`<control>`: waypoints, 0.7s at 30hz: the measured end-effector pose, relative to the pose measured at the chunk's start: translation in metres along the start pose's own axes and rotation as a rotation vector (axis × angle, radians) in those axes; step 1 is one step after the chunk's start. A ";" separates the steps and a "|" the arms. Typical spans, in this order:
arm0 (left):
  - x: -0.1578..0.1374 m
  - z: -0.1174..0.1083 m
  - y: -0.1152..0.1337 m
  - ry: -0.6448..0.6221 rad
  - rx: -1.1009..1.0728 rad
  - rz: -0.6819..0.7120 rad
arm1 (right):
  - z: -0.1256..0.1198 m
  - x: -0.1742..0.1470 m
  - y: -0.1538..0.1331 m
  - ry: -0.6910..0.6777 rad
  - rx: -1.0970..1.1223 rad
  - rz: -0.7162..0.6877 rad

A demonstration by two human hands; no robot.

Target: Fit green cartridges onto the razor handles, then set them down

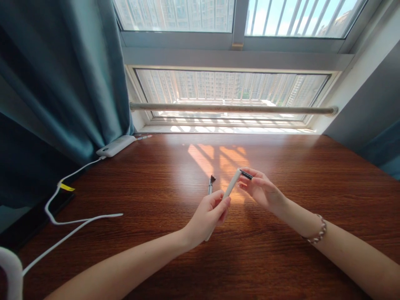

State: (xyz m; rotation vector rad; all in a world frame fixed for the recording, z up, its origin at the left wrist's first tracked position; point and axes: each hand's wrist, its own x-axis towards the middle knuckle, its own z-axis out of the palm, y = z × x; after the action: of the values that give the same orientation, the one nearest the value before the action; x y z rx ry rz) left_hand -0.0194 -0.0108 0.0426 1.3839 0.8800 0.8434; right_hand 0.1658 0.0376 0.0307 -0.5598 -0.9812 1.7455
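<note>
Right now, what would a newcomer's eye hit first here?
Probably the left hand gripping a pale stick above the middle of the brown table, with the right hand holding a short black piece at the stick's far end. Next, the bright sunlit patch mostly beyond the hands, then the blue curtain filling the upper left.

The head camera looks down from near, across the desk (281, 258) toward the window (234, 85).
</note>
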 end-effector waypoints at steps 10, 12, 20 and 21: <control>-0.002 0.002 0.000 -0.064 -0.048 -0.067 | 0.002 0.000 -0.002 0.034 -0.073 -0.019; -0.002 0.002 -0.001 -0.070 -0.059 -0.079 | 0.001 0.000 -0.002 0.030 -0.075 -0.026; -0.001 0.001 0.000 -0.055 -0.043 -0.063 | 0.003 0.000 -0.004 0.049 -0.144 -0.070; -0.001 0.001 0.000 -0.044 -0.033 -0.048 | 0.003 0.000 -0.005 0.043 -0.162 -0.084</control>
State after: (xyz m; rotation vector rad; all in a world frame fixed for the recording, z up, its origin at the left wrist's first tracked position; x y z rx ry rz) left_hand -0.0190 -0.0125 0.0428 1.3425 0.8585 0.7855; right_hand 0.1661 0.0375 0.0367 -0.6469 -1.1071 1.5825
